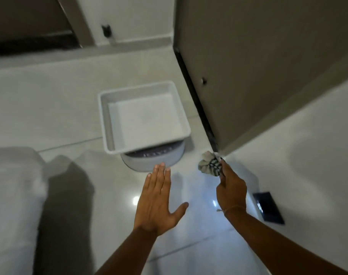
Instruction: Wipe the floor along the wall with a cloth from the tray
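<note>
A white square tray [107,124] rests on top of a round grey stool or bin [159,159] on the glossy floor, and nothing lies in it. My right hand [230,189] is shut on a crumpled grey-and-dark patterned cloth [208,163], held where the floor meets the white wall [298,145] and the brown door's corner. My left hand [159,197] hovers flat and open over the floor just in front of the stool, fingers together and thumb out.
A brown door [258,66] with a dark bottom edge stands to the right of the tray. A black socket plate [268,207] sits low on the white wall by my right wrist. White bedding [12,205] fills the left side.
</note>
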